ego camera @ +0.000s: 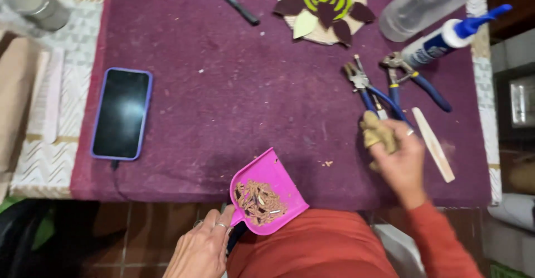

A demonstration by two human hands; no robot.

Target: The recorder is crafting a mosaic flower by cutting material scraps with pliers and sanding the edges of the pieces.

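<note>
In the head view, the left hand (202, 250) gripped the pink plastic dustpan (267, 193), full of brown scraps, at the purple tabletop (223, 99) edge. The right hand (398, 155), to its right, clenched a tan rag (377, 133).

Counted: two blue-handled metal pliers (390, 85), one pink plastic dustpan (267, 191), one purple-cased phone (121, 113), one flat wooden stick (433, 144).

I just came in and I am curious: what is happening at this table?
A person is cleaning a purple table cover. The left hand holds a pink dustpan, with brown scraps in it, at the table's near edge. The right hand grips a tan cloth near two blue-handled pliers. A phone lies to the left.
</note>
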